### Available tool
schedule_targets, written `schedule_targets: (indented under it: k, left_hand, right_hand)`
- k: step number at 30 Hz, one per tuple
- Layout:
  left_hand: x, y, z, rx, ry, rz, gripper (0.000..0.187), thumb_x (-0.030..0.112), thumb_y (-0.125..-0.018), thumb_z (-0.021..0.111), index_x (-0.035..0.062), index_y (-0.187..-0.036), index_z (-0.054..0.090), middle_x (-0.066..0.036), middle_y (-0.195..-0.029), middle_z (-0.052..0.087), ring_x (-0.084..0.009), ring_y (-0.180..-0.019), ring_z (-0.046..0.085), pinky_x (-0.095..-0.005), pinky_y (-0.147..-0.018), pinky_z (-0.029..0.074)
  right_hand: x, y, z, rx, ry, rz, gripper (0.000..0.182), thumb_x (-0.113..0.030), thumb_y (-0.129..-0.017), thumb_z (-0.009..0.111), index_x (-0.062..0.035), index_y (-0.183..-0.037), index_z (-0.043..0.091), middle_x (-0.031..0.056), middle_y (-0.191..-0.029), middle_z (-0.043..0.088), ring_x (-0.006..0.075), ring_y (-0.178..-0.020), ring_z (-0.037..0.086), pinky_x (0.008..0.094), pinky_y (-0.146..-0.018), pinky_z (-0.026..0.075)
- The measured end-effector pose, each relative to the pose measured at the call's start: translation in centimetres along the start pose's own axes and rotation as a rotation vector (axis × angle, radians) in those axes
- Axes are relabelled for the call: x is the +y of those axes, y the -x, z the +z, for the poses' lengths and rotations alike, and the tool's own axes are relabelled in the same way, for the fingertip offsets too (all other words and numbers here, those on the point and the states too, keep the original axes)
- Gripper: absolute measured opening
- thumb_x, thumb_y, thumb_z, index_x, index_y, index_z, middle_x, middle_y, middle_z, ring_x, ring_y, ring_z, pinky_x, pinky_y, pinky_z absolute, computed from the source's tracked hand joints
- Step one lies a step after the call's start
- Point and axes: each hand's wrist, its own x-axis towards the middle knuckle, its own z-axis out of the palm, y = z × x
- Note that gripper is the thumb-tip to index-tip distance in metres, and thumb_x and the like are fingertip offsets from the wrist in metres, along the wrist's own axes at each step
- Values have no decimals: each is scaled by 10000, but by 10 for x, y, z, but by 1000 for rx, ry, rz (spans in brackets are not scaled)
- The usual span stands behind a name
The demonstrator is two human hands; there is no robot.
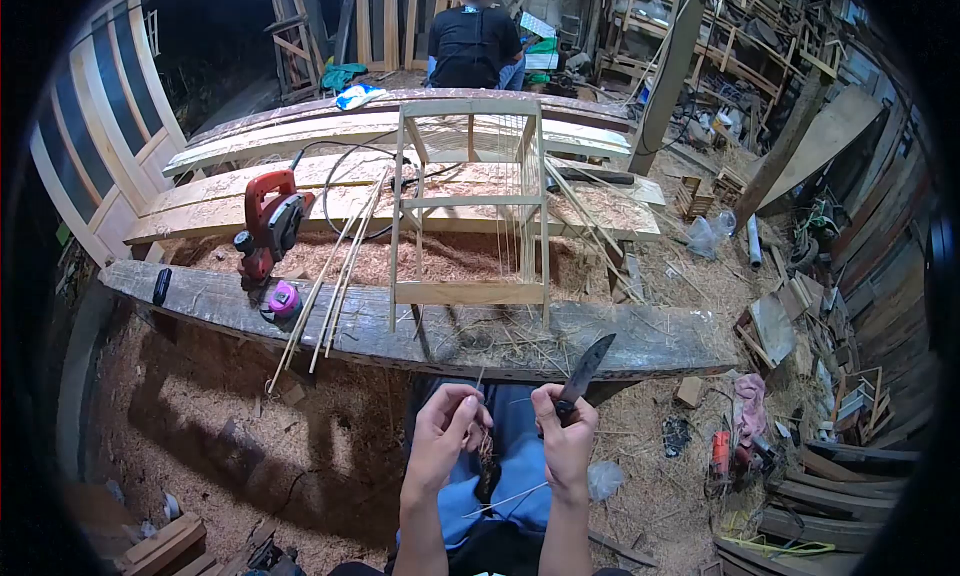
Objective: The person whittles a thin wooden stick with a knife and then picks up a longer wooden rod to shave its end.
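My right hand (pixel 566 444) is closed around the dark handle of a knife (pixel 588 366), its broad blade slanting up and to the right. To its left, my left hand (pixel 442 438) pinches a thin wooden strip (pixel 480 378) that points upward. Both hands are above my lap, where another pale thin stick (pixel 515 498) and some curly shavings lie. Just beyond them, a wooden frame (pixel 470 294) with thin upright rods stands on the grey plank bench (pixel 640 341). Long thin strips (pixel 345 266) lean across the bench to the left of the frame.
A red power planer (pixel 268 226) and a pink-and-black tape measure (pixel 283 300) sit on the bench's left. Behind are long boards (pixel 220 204) covered with shavings. A person in a dark shirt (pixel 475 48) sits at the back. A red power tool (pixel 722 453) lies on the floor at right.
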Motion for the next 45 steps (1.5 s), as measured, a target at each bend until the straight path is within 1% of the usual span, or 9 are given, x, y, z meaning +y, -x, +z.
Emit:
schedule_targets:
  k: [7, 11, 14, 17, 23, 34, 37, 41, 45]
  left_hand:
    - [6, 0, -3, 30, 10, -39, 160, 157, -1084, 540, 45, -1179, 604, -88, -825, 650, -13, -591, 414, -190, -519, 308]
    - [2, 0, -1, -26, 48, -39, 140, 135, -1088, 508, 28, -1143, 579, -91, -808, 623, -31, -584, 399, -199, -520, 312]
    - [1, 2, 0, -101, 68, -35, 130, 145, -1094, 512, 27, -1136, 549, -84, -814, 624, -33, -606, 414, -202, -539, 325]
    - [2, 8, 0, -100, 52, -49, 114, 139, -1096, 506, 35, -1134, 536, -73, -847, 624, -34, -627, 424, -204, -551, 334]
    - [6, 13, -1, -171, -26, -72, 138, 156, -1089, 534, 53, -1180, 545, 52, -875, 515, -14, -719, 402, -201, -599, 326]
    - [9, 14, 4, -247, -72, -58, 157, 165, -1087, 508, 46, -1178, 554, 62, -815, 451, -22, -689, 342, -205, -587, 264]
    - [7, 13, -4, -218, -92, -107, 148, 174, -1090, 510, 41, -1135, 558, 52, -793, 439, -35, -670, 337, -217, -577, 265]
    - [30, 23, -4, -232, -49, -142, 150, 184, -1092, 518, 41, -1067, 557, 44, -775, 429, -42, -651, 328, -230, -565, 268]
    - [27, 16, -10, -141, -76, -86, 142, 178, -1095, 513, 47, -1059, 554, 36, -775, 437, -40, -673, 351, -224, -576, 278]
  right_hand:
    - [0, -13, -14, 190, 270, -227, 357, -252, -876, 863, -68, -1010, 589, -82, -728, 394, 19, -673, 387, 199, -605, 316]
    - [-6, -7, -14, -10, 463, -338, 499, -515, -971, 688, -38, -1103, 631, 23, -821, 563, 144, -764, 537, 305, -712, 454]
    - [-7, -2, -6, -190, 579, -301, 437, -471, -974, 680, -57, -1113, 670, 120, -871, 650, 285, -805, 627, 373, -749, 491]
    - [-8, 1, 5, -310, 755, -443, 408, -433, -936, 715, -64, -1110, 686, 115, -883, 665, 317, -778, 609, 411, -724, 480]
    - [-14, 1, 7, -379, 771, -577, 369, -394, -864, 765, -93, -1078, 754, 60, -824, 658, 260, -760, 575, 380, -719, 421]
    - [-19, -6, -8, -346, 805, -694, 358, -395, -801, 785, -114, -1023, 785, 9, -805, 650, 223, -806, 574, 375, -780, 398]
    - [-12, -14, -19, -288, 850, -733, 322, -391, -844, 763, -121, -1020, 777, 7, -793, 637, 231, -789, 559, 374, -781, 394]
    - [-11, -29, -54, 182, 965, -592, 346, -419, -953, 669, -91, -1033, 744, 57, -806, 620, 270, -777, 526, 404, -801, 396]
    - [-13, -27, -65, 217, 891, -621, 446, -485, -954, 651, -50, -1021, 720, 81, -811, 602, 280, -811, 539, 410, -809, 399]
